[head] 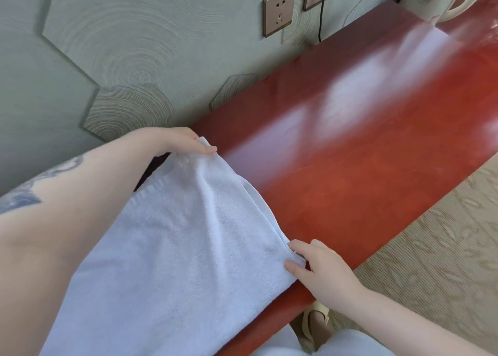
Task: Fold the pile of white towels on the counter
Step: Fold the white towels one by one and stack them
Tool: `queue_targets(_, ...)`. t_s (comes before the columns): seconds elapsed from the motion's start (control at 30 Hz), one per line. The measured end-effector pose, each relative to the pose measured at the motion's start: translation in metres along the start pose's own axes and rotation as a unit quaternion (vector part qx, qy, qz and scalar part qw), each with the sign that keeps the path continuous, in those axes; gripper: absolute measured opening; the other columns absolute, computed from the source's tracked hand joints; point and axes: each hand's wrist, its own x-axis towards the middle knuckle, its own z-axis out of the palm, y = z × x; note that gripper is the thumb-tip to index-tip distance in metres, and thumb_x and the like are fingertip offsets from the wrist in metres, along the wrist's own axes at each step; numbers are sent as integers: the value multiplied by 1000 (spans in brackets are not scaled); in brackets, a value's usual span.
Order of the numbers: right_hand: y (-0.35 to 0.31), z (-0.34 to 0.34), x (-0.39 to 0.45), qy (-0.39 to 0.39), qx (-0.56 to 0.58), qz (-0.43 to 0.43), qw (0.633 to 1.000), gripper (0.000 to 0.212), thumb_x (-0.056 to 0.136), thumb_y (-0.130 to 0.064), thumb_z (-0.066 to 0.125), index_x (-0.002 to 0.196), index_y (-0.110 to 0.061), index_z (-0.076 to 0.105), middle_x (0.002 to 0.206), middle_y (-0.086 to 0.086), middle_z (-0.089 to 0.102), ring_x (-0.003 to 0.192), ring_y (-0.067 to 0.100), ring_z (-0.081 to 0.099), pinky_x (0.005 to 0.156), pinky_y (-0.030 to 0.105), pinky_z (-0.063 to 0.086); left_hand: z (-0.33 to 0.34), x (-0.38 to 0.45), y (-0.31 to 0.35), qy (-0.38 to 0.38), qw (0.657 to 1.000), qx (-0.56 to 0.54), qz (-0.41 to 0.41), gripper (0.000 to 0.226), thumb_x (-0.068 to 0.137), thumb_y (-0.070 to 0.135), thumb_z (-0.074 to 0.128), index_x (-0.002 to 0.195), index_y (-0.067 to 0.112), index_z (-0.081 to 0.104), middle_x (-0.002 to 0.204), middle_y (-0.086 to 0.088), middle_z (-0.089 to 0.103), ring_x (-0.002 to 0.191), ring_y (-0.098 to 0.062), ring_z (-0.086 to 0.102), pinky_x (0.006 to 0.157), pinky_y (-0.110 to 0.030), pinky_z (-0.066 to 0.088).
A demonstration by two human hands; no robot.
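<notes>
I'm pinching the towel (172, 234) by two corners, left hand (186, 141) and right hand (318, 266), stretching it flat on the counter (350, 153) for folding.

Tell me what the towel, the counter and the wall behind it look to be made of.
Towel: white terry cloth, probably cotton; nubby looped pile, a flat woven band near one edge, soft creases where both hands pinch its corners.
Counter: glossy red-brown lacquered wood or laminate, hard to tell which; it mirrors bright patches of light.
Wall: matte grey-green textured covering, likely wallpaper, with hexagons of ring-like lines.
</notes>
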Motion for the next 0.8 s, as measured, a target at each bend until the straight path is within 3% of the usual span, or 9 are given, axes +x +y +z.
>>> queue_targets(0.07, 4, -3, 1, -18, 25, -12, 999, 35, 92, -49, 54, 69, -28, 36, 74, -5, 36, 74, 10, 41, 67, 28, 38, -4, 1, -3, -6, 1000, 14, -7, 59, 90, 65, 51, 120, 16, 67, 126, 4, 60, 121, -22, 56, 106, -42, 41)
queue_targets(0.1, 6, -3, 0, -26, 41, -20, 999, 39, 90, -52, 54, 68, -26, 34, 73, -6, 35, 72, 9, 39, 65, 28, 36, -3, 3, -5, 5, 1000, -18, 15, 54, 94, 60, 49, 112, 13, 69, 118, 3, 65, 112, -21, 61, 96, -35, 46)
queue_targets(0.17, 10, -4, -2, -42, 96, -37, 994, 44, 85, -60, 52, 67, -24, 33, 71, -11, 33, 68, 6, 36, 63, 27, 32, 5, 6, -8, 47, 990, -113, 65, 42, 98, 46, 51, 94, 7, 65, 93, -1, 66, 87, -21, 61, 75, -29, 46)
queue_targets(0.27, 17, -9, -6, -40, 158, -47, 985, 50, 82, -67, 49, 64, -24, 32, 65, -13, 31, 64, 5, 33, 61, 26, 29, 15, 11, -15, 123, 971, -169, 115, 30, 97, 36, 57, 85, 9, 58, 81, -6, 51, 76, -17, 48, 71, -31, 38)
queue_targets(0.37, 26, -9, -9, -14, 116, -36, 993, 48, 85, -64, 49, 64, -24, 34, 67, -11, 32, 64, 7, 36, 63, 28, 31, 15, 14, -19, 165, 967, -150, 124, 27, 93, 32, 65, 86, 7, 62, 77, -3, 54, 70, -16, 49, 64, -29, 37)
queue_targets(0.53, 20, 3, -11, 23, -7, -27, 999, 42, 89, -64, 41, 68, -28, 32, 70, -5, 39, 67, 12, 42, 61, 25, 34, 24, 20, -21, 144, 978, -92, 122, 37, 94, 29, 63, 91, -8, 59, 80, -8, 50, 76, -18, 46, 65, -30, 33)
queue_targets(0.67, 23, 5, -18, 36, 19, -17, 999, 24, 89, -58, 49, 84, -34, 45, 64, -7, 40, 70, 10, 45, 61, 24, 35, 29, 21, -12, 182, 970, -72, 145, 24, 89, 33, 70, 100, 16, 57, 89, 5, 57, 82, -12, 52, 66, -21, 39)
queue_targets(0.8, 22, 0, -19, 49, 46, -16, 998, 14, 90, -47, 57, 89, -35, 50, 65, -17, 48, 66, 7, 45, 55, 22, 31, 30, 18, -13, 271, 950, -42, 149, 28, 82, 30, 77, 93, 17, 54, 98, 0, 62, 89, -20, 59, 81, -36, 48)
